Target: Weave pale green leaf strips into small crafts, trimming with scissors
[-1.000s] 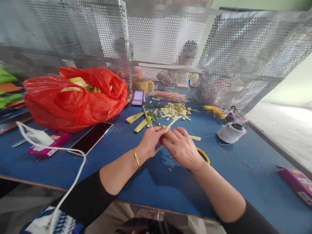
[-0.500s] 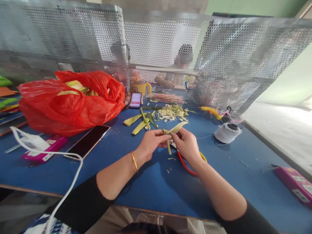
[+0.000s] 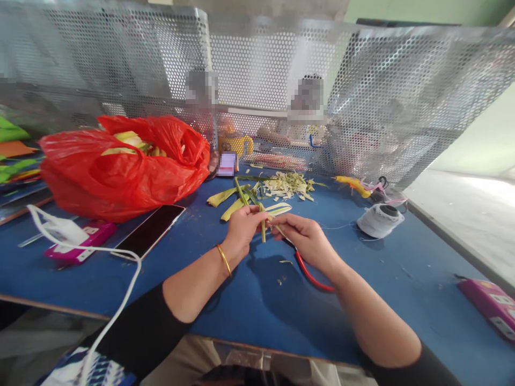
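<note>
My left hand pinches pale green leaf strips that cross each other just above the blue table. Its thumb and fingers are closed on the crossing. My right hand is closed on a narrow strip end that runs out from the same piece; its fingertips almost meet the left ones. A wider leaf end sticks out behind the fingers. Under my right hand lie scissors with a red handle, partly hidden by the hand. Beyond the hands are loose leaf pieces and a pile of cut scraps.
A red plastic bag of leaves sits at left, near a dark phone and a purple power strip with a white cable. At right are a white thread spool and another purple strip. A perforated metal screen stands behind.
My hands have shifted slightly left with the leaf strips. My right hand has turned and drawn its fingers onto a strip end, and the wide leaf end now lies lower behind the fingers.
</note>
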